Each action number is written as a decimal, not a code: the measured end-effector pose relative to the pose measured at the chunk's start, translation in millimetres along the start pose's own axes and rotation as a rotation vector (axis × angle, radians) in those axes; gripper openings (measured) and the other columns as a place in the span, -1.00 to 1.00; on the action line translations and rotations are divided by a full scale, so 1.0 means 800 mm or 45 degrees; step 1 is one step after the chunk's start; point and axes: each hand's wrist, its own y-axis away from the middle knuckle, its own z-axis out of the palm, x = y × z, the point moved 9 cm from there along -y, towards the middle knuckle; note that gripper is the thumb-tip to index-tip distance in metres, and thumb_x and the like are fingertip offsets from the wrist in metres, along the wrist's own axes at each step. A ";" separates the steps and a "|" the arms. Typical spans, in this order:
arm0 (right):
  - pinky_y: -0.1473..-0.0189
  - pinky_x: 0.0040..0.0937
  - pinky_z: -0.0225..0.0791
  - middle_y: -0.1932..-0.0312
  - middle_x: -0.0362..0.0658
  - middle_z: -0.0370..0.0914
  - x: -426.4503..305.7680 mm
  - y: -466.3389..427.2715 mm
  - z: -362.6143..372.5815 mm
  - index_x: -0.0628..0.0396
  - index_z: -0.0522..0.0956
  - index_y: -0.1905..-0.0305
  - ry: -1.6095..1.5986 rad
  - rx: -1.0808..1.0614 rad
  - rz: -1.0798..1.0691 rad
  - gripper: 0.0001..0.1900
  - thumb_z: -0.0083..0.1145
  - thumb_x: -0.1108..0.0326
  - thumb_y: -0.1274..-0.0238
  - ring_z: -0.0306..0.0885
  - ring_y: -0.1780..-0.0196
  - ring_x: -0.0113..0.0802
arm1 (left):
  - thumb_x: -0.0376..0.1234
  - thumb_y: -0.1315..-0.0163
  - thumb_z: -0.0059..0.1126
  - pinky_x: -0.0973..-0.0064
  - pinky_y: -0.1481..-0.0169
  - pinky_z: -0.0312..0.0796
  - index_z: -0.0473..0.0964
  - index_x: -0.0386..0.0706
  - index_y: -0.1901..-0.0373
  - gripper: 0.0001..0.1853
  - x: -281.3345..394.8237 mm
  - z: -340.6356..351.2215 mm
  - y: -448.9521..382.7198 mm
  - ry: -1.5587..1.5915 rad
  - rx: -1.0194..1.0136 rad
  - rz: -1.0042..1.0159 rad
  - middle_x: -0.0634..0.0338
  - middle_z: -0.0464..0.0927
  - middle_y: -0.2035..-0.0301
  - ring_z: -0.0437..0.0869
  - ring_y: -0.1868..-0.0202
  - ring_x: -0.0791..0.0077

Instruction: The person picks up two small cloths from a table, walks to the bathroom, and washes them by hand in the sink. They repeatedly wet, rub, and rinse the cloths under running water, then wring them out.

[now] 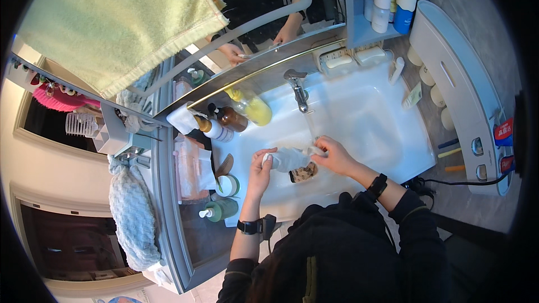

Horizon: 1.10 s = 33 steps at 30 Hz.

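Observation:
Over the white washbasin [370, 105], a pale thin fabric piece [289, 159] is stretched between my two hands, possibly a small sock. My left hand [260, 170] pinches one end of it. At the other end, the fingers of my right hand [335, 155] grip a bunched part. Just below the fabric, a brown patterned item [304, 173] with a dark edge lies in the basin, partly covered from above. Behind my hands stands a chrome faucet [298, 92]; a thin stream seems to fall from it towards my right hand.
Along the basin's left rim stand a yellow pump bottle [254, 109], a brown bottle [233, 118], a comb [225, 165], a white jar [228, 185] and a green pump bottle [221, 210]. Soap dishes [339, 62] sit behind. A yellow towel [126, 21] hangs before the mirror.

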 end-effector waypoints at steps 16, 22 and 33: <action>0.24 -0.47 0.34 0.41 -0.15 0.47 -0.028 -0.006 0.006 0.21 0.35 0.26 -0.261 0.052 0.039 -0.76 0.18 0.34 -0.16 0.45 0.31 -0.47 | -0.34 -0.21 0.16 0.67 0.39 0.29 0.36 -0.21 0.38 -0.82 0.020 0.064 -0.011 -0.002 -0.173 -0.152 0.31 0.45 0.50 0.41 0.47 0.68; 0.07 -0.50 0.35 0.24 -0.13 0.51 -0.028 0.003 0.039 0.20 0.33 0.14 -0.436 -0.114 0.133 -0.78 0.14 0.48 -0.18 0.48 0.12 -0.49 | -0.33 -0.33 -0.01 0.67 0.26 0.34 0.41 -0.21 0.25 -0.87 0.012 0.074 -0.012 0.594 -0.144 -0.274 0.30 0.49 0.37 0.47 0.35 0.68; 0.23 -0.58 0.32 0.37 -0.24 0.46 -0.014 -0.006 0.046 0.21 0.36 0.18 -0.569 -0.152 0.142 -0.86 0.07 0.47 -0.24 0.44 0.27 -0.58 | -0.47 -0.30 -0.02 0.58 0.08 0.41 0.40 -0.26 0.19 -0.90 0.003 0.071 0.006 0.330 -0.268 -0.185 0.23 0.52 0.22 0.52 0.25 0.61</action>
